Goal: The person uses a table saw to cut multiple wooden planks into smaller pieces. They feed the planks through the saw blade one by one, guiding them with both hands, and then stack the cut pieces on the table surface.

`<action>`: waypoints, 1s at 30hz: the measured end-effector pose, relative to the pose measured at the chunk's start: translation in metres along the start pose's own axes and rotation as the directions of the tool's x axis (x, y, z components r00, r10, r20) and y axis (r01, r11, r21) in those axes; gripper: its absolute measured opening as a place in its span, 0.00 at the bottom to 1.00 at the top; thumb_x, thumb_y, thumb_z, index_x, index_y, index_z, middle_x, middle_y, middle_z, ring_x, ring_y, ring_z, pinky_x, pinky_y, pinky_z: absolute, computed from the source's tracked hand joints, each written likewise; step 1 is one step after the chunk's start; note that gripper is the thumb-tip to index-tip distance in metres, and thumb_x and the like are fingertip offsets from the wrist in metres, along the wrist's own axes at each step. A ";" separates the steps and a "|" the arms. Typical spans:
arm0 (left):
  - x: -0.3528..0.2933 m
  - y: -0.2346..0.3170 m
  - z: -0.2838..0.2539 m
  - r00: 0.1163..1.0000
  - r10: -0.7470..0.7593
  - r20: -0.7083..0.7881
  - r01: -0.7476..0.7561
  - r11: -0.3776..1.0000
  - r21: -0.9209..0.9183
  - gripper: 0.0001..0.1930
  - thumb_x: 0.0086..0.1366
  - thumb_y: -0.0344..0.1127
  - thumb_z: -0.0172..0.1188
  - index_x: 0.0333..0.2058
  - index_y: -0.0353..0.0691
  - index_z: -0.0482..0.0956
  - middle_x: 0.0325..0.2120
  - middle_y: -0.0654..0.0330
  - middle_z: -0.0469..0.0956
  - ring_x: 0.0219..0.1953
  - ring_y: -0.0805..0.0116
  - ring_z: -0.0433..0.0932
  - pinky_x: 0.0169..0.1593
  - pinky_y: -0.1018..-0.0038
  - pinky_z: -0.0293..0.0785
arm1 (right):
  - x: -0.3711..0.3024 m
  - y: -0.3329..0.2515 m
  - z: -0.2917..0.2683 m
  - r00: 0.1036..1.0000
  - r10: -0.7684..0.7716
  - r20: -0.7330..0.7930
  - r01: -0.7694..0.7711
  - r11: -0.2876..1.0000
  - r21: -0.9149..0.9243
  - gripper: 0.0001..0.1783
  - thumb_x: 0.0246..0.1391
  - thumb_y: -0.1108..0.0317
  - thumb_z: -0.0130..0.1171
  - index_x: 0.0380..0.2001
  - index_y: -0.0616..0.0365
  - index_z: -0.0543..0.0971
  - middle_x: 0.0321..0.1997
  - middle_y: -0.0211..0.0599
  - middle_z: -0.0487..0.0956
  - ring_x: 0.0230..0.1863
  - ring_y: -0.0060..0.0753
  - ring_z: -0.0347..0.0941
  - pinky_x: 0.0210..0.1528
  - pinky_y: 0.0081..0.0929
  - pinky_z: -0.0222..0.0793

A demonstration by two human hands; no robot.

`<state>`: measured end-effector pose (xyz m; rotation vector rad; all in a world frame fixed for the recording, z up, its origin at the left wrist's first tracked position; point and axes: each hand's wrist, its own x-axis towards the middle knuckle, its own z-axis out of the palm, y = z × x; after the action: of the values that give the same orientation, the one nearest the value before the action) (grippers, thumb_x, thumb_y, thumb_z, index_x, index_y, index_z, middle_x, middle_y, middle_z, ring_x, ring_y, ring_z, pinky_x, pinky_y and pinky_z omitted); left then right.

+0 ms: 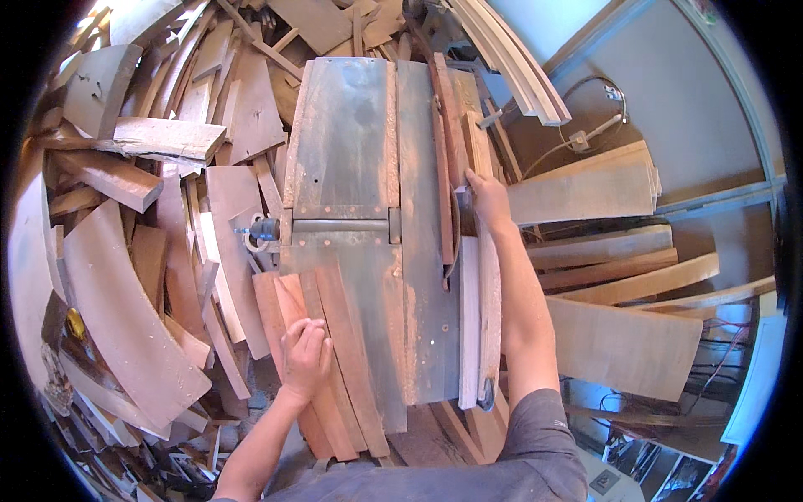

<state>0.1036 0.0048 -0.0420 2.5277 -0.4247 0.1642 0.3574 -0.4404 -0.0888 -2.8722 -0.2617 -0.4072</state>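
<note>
My left hand (306, 358) is closed, its fingers curled together above a row of reddish-brown boards (347, 368). Whatever it may pinch is too small to make out. These boards lie side by side, slanted across the near left part of a metal machine bed (347, 142). Across that bed runs a cutter roller (341, 226). My right hand (489, 201) reaches forward and grips a long upright wooden fence (491, 309) on the bed's right side. Left of the fence stands a pale wood strip (469, 326). A dark reddish guard board (443, 159) stands just beyond.
Piled boards and offcuts (125, 284) crowd the left side and far end. More planks (619, 335) lean on the right, below a wall cable with a plug (580, 140). Long strips (510, 58) jut in from the far right.
</note>
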 end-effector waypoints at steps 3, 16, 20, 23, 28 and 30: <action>-0.002 -0.004 0.002 1.000 -0.012 0.005 0.012 1.000 0.001 0.08 0.59 0.28 0.64 0.37 0.38 0.77 0.47 0.59 0.81 0.56 0.54 0.73 0.58 0.58 0.67 | 0.047 0.007 0.004 0.994 0.053 0.090 -0.056 0.998 0.025 0.20 0.54 0.75 0.58 0.51 0.57 0.82 0.38 0.55 0.83 0.42 0.61 0.81 0.44 0.49 0.76; -0.003 -0.006 -0.003 1.000 -0.019 0.014 0.020 0.999 -0.036 0.09 0.60 0.29 0.65 0.39 0.36 0.78 0.47 0.56 0.81 0.56 0.51 0.73 0.58 0.57 0.67 | 0.104 0.009 -0.049 0.856 0.455 0.246 -0.514 0.698 0.498 0.17 0.53 0.59 0.64 0.33 0.65 0.84 0.27 0.37 0.81 0.28 0.30 0.77 0.30 0.30 0.71; -0.004 -0.004 -0.006 1.000 0.017 0.005 -0.017 0.998 -0.060 0.11 0.62 0.29 0.64 0.42 0.35 0.78 0.48 0.54 0.81 0.57 0.50 0.73 0.60 0.56 0.67 | 0.047 -0.022 -0.167 0.735 0.581 0.350 -0.580 0.272 0.767 0.11 0.57 0.62 0.61 0.32 0.60 0.83 0.25 0.29 0.77 0.22 0.19 0.69 0.22 0.20 0.60; -0.008 -0.004 0.001 0.998 0.026 -0.065 -0.031 0.997 -0.073 0.13 0.63 0.29 0.63 0.46 0.34 0.78 0.48 0.53 0.81 0.57 0.50 0.73 0.60 0.56 0.67 | -0.045 -0.063 -0.224 0.765 0.545 0.343 -0.541 0.254 0.802 0.14 0.58 0.63 0.61 0.40 0.64 0.83 0.26 0.27 0.77 0.22 0.16 0.68 0.22 0.18 0.60; -0.013 -0.008 0.001 0.993 0.075 -0.091 -0.082 0.994 -0.075 0.14 0.64 0.30 0.62 0.48 0.33 0.78 0.49 0.51 0.80 0.58 0.50 0.73 0.61 0.56 0.67 | -0.249 -0.199 -0.267 0.682 0.591 0.430 -0.476 -0.087 0.875 0.17 0.55 0.56 0.66 0.39 0.57 0.79 0.30 0.26 0.77 0.21 0.19 0.74 0.24 0.16 0.73; -0.019 -0.015 0.005 0.985 0.127 -0.113 -0.136 0.988 -0.074 0.13 0.63 0.30 0.62 0.46 0.34 0.77 0.51 0.52 0.79 0.59 0.51 0.72 0.62 0.56 0.67 | -0.333 -0.242 -0.255 0.583 0.585 0.564 -0.473 -0.320 0.821 0.21 0.51 0.56 0.68 0.42 0.58 0.79 0.35 0.29 0.80 0.26 0.22 0.79 0.27 0.21 0.78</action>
<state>0.0905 0.0191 -0.0574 2.3984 -0.5440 0.3254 -0.0716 -0.3198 0.1007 -1.1348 0.6551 -0.0205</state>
